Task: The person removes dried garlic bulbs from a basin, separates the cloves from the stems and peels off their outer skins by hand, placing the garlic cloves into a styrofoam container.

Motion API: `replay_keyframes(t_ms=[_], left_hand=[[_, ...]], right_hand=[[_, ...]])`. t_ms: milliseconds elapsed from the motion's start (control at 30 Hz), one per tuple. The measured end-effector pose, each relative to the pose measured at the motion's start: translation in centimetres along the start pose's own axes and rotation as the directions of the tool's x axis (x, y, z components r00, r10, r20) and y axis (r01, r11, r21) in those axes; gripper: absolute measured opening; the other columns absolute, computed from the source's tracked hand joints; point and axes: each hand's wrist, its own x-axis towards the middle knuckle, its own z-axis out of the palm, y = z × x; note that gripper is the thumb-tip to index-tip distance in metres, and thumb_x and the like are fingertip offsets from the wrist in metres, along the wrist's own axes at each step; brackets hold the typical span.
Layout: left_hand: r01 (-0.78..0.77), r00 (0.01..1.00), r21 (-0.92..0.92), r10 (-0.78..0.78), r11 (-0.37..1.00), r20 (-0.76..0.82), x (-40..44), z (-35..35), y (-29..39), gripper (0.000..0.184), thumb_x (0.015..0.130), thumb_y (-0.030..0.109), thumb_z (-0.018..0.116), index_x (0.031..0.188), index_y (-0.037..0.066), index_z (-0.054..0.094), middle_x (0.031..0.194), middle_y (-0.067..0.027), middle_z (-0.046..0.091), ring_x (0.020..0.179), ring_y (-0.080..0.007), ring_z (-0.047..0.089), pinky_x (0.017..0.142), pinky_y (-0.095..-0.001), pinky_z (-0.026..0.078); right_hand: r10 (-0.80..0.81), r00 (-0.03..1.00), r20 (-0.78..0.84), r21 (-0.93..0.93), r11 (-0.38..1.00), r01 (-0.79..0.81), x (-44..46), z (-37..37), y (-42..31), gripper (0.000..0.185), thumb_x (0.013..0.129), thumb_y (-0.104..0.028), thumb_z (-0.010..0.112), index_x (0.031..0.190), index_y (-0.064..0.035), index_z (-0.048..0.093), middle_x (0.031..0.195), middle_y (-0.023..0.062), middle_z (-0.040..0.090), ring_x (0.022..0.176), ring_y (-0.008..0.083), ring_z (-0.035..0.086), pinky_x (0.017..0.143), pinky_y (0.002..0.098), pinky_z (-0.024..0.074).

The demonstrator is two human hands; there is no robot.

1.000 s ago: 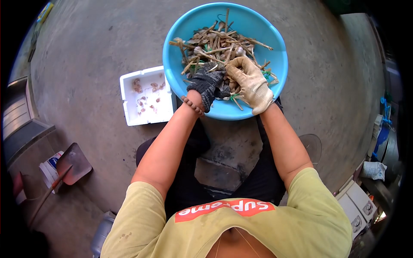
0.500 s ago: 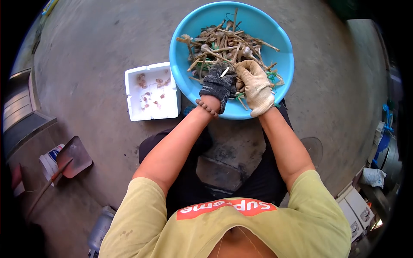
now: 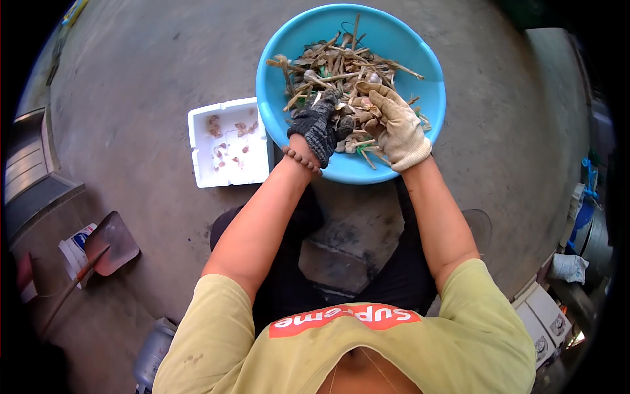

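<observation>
My left hand (image 3: 316, 128), in a dark grey knit glove, hovers over the near-left part of a light blue basin (image 3: 430, 79). Its fingers look loosely spread, and I see nothing held in them. A cream glove covers my right hand (image 3: 401, 131), which is cupped toward the left. Pinkish-brown garlic cloves (image 3: 367, 102) appear to rest against its fingers; how firmly they are held is unclear. Below and beyond both hands, dried garlic bulbs with stalks (image 3: 335, 62) fill the basin, some bound with green ties.
A white foam box (image 3: 230, 172) with several loose cloves and skins stands left of the basin. A shovel (image 3: 113, 243) leans by a white bucket (image 3: 73, 253) at the lower left. Cartons (image 3: 543, 318) and a white bag (image 3: 568, 270) line the right side.
My hands have moved apart from being together over the garlic. The left went leftward and the right turned to show its inner side. The pale piece by the left glove is no longer seen.
</observation>
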Motion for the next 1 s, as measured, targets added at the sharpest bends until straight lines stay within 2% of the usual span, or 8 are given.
replay_keyframes(t_ms=[67,133,367,433,567,733,967,1000], left_hand=[[0.087,0.995,-0.031,-0.086,0.996,0.041,0.4,0.6,-0.1,0.035,0.078,0.022,0.058,0.108,0.005,0.051,0.102,-0.0158,0.056,0.094,-0.0288,0.054,0.078,-0.0353,0.045],[0.265,0.925,-0.942,-0.222,-0.208,0.309,1.3,3.3,-1.9,0.032,0.085,0.021,0.052,0.113,0.006,0.047,0.105,-0.0127,0.056,0.097,-0.0244,0.053,0.08,-0.0323,0.046],[0.323,0.915,-0.926,-0.184,-0.197,0.358,0.7,1.5,-0.3,0.031,0.088,0.012,0.044,0.118,0.005,0.04,0.114,-0.0105,0.051,0.104,-0.0199,0.05,0.085,-0.0309,0.046],[0.165,0.984,-0.606,-0.089,0.779,0.153,0.0,1.0,0.2,0.032,0.088,0.009,0.043,0.119,0.005,0.038,0.117,-0.0106,0.049,0.104,-0.0205,0.05,0.085,-0.0311,0.046],[0.175,0.985,-0.85,-0.083,0.496,0.154,0.8,2.8,-2.0,0.034,0.087,0.009,0.046,0.119,0.005,0.039,0.115,-0.0114,0.05,0.104,-0.0213,0.049,0.086,-0.0306,0.046],[0.323,0.824,-0.777,-0.243,-0.54,0.512,1.6,2.1,-0.6,0.032,0.085,0.02,0.053,0.113,0.006,0.045,0.104,-0.0116,0.055,0.096,-0.0213,0.054,0.075,-0.0338,0.05],[0.342,0.728,-0.874,-0.491,-0.344,0.478,0.9,3.0,-2.5,0.031,0.086,0.022,0.051,0.111,0.005,0.047,0.103,-0.0116,0.055,0.092,-0.0224,0.055,0.074,-0.0333,0.05],[0.24,0.93,-0.947,-0.329,0.212,0.162,0.7,4.4,-4.4,0.032,0.085,0.021,0.053,0.111,0.004,0.047,0.101,-0.0108,0.056,0.091,-0.0223,0.056,0.076,-0.0316,0.049]], right_hand=[[0.043,0.999,0.031,-0.017,0.999,-0.043,0.1,-0.2,-0.1,0.023,0.087,-0.017,0.05,0.105,-0.0029,0.053,0.085,0.0069,0.06,0.072,0.0136,0.059,0.059,0.0242,0.0506],[-0.035,0.998,0.058,-0.077,0.996,0.04,-0.6,0.7,0.1,0.025,0.088,-0.019,0.048,0.106,-0.0026,0.053,0.088,0.0082,0.059,0.075,0.0154,0.059,0.062,0.0256,0.0512],[0.106,0.987,0.124,-0.009,0.994,-0.106,-0.4,0.9,-0.5,0.051,0.087,-0.044,0.043,0.11,0.0008,0.05,0.096,0.0112,0.058,0.086,0.0202,0.059,0.074,0.0318,0.0507],[0.114,0.986,0.12,-0.028,0.993,-0.111,-0.5,0.9,-0.6,0.055,0.086,-0.048,0.043,0.11,0.0015,0.049,0.096,0.0113,0.058,0.086,0.0203,0.059,0.074,0.0325,0.05],[0.11,0.982,0.153,-0.166,0.983,-0.084,-0.3,0.9,-0.2,0.073,0.082,-0.059,0.038,0.119,0.0044,0.041,0.105,0.0135,0.054,0.096,0.021,0.055,0.08,0.0336,0.0474],[0.04,0.985,0.17,-0.191,0.981,-0.007,0.3,1.2,1.1,0.079,0.08,-0.062,0.037,0.124,0.0041,0.036,0.113,0.0129,0.048,0.102,0.02,0.049,0.086,0.0346,0.0432],[0.038,0.972,0.232,-0.152,0.988,-0.002,-1.1,2.6,1.6,0.053,0.089,-0.038,0.041,0.125,0.0004,0.037,0.117,0.01,0.045,0.104,0.0168,0.045,0.088,0.0299,0.0401],[0.041,0.971,0.237,-0.093,0.995,-0.019,-1.1,2.6,1.8,0.041,0.091,-0.027,0.043,0.123,-0.001,0.04,0.115,0.0075,0.049,0.101,0.0147,0.047,0.086,0.0276,0.0417]])
